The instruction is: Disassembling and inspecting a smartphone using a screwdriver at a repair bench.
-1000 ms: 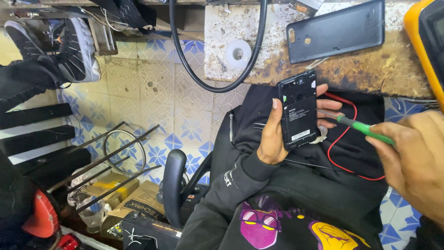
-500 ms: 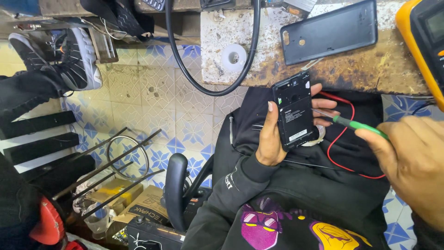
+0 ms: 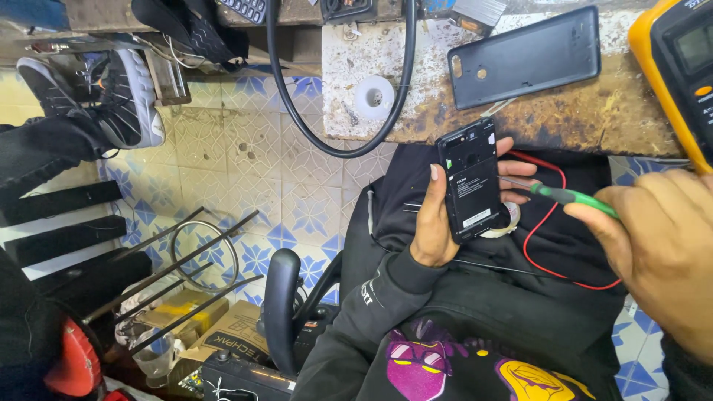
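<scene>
My left hand [image 3: 437,223] grips an opened black phone [image 3: 470,180] upright over my lap, its back side with the battery facing me. My right hand [image 3: 657,249] holds a green-handled screwdriver [image 3: 572,195], and its thin metal tip reaches the phone's right edge. The phone's detached black back cover [image 3: 523,58] lies on the worn workbench [image 3: 564,119] just above. A red wire [image 3: 549,223] loops over my dark clothing below the phone.
A yellow multimeter [image 3: 679,67] sits at the bench's right end. A white tape roll [image 3: 373,96] and a thick black cable loop [image 3: 338,111] lie at the bench's left. A shoe [image 3: 111,96], metal rods and boxes stand on the blue-patterned tiled floor at left.
The view has shifted slightly. My left hand keeps hold of the phone, and the screwdriver tip has stayed against its right side.
</scene>
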